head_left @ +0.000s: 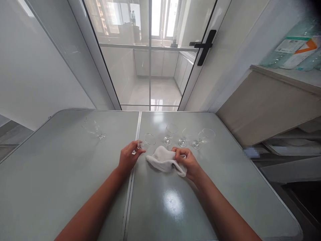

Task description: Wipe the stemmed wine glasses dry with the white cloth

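My left hand [129,155] is closed around the stem of a clear wine glass [147,140] near the middle seam of the grey table [62,174]. My right hand [188,160] grips a crumpled white cloth [163,159] that rests on the table just right of that glass. Three more stemmed glasses stand in a row behind the cloth: one [170,133], a second [184,138] and a third [203,138]. Another glass [94,129] stands apart at the far left.
Beyond the table's far edge is a glass door [150,67] with a black handle [204,47]. A beige counter [271,100] with packaged bottles [296,50] stands to the right.
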Action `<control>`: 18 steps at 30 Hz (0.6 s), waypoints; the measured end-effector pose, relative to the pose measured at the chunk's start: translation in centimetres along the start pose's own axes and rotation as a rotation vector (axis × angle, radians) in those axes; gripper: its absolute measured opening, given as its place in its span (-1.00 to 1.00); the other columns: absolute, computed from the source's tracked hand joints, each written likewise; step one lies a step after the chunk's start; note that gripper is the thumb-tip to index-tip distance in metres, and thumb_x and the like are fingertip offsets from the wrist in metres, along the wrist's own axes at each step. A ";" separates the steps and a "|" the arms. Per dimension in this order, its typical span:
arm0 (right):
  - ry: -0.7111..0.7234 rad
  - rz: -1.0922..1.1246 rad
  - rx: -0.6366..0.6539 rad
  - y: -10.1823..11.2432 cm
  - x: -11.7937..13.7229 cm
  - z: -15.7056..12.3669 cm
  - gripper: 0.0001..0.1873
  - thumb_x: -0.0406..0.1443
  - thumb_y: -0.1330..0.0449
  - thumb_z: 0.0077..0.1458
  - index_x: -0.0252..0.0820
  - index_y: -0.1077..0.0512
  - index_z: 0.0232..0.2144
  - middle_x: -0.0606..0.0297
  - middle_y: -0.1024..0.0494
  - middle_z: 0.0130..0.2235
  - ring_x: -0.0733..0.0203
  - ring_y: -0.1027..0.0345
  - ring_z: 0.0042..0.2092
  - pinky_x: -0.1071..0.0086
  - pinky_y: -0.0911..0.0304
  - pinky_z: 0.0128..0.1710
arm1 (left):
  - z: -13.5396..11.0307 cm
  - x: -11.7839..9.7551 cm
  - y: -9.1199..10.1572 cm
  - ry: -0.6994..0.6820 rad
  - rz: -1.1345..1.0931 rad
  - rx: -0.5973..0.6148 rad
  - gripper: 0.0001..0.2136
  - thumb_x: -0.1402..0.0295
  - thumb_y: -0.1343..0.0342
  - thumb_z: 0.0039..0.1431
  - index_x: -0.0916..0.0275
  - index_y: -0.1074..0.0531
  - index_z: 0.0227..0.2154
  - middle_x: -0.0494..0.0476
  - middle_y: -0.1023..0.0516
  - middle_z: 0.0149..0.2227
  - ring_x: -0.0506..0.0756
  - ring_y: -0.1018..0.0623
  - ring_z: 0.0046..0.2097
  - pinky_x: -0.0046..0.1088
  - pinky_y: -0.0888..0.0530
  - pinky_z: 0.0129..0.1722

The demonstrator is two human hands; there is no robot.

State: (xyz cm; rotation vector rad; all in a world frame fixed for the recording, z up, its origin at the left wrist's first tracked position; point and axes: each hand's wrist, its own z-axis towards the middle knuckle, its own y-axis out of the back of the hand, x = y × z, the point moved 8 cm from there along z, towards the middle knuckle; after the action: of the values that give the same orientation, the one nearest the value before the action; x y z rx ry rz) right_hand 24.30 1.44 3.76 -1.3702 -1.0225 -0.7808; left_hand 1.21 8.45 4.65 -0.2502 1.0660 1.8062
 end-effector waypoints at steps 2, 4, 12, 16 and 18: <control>-0.164 -0.101 0.043 -0.4 -1.4 -0.2 -0.58 -0.25 -0.57 -0.28 -0.15 -0.40 -0.46 0.40 -0.37 -0.33 0.31 -0.21 -0.40 0.43 -0.13 -0.42 | 0.0 0.3 -0.1 0.016 0.009 0.005 -0.84 0.22 -0.19 0.32 0.16 -0.46 -0.14 -0.05 -0.53 -0.39 -0.02 -0.52 -0.43 -0.51 -0.43 -0.36; -0.291 -0.212 0.123 -1.0 -2.7 -0.6 -0.41 -0.36 -0.55 -0.34 -0.07 -0.46 -0.20 0.43 -0.39 -0.29 0.30 -0.26 -0.37 0.44 -0.15 -0.39 | -0.1 0.3 -0.1 0.020 0.029 0.004 -0.84 0.23 -0.18 0.32 0.16 -0.46 -0.14 -0.05 -0.53 -0.39 -0.01 -0.53 -0.42 -0.50 -0.43 -0.36; -0.281 -0.730 0.067 -0.6 -4.1 -0.6 -0.70 -0.19 -0.39 -0.01 -0.16 -0.34 -0.42 0.43 -0.32 -0.40 0.27 -0.20 -0.34 0.41 -0.08 -0.34 | 0.2 -1.4 -0.1 -0.096 0.096 0.008 -0.81 0.19 -0.17 0.34 0.17 -0.45 -0.12 0.00 -0.54 -0.39 0.03 -0.53 -0.36 -0.47 -0.43 -0.32; -0.157 -0.676 0.053 -1.5 -1.8 -0.9 -0.77 -0.16 -0.20 0.22 -0.16 -0.34 -0.41 0.38 -0.38 -0.36 0.24 -0.24 -0.29 0.41 -0.12 -0.32 | 0.1 -1.7 -0.1 -0.115 0.146 -0.001 -0.81 0.18 -0.17 0.34 0.18 -0.44 -0.13 0.00 -0.54 -0.38 0.03 -0.51 -0.36 -0.47 -0.42 -0.32; -0.172 -0.588 0.019 -1.2 -1.2 -1.3 -0.80 -0.16 -0.19 0.23 -0.14 -0.35 -0.34 0.36 -0.43 -0.29 0.22 -0.29 -0.27 0.42 -0.16 -0.32 | 0.1 -1.7 0.0 -0.110 0.163 -0.012 -0.82 0.19 -0.16 0.35 0.17 -0.43 -0.14 0.00 -0.54 -0.38 0.02 -0.50 -0.37 -0.46 -0.41 -0.31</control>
State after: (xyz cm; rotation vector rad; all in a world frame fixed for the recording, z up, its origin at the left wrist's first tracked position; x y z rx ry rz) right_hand 22.86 -0.07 3.25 -1.1384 -1.5994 -1.0875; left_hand 2.07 7.44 5.66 -0.0716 1.0226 1.9488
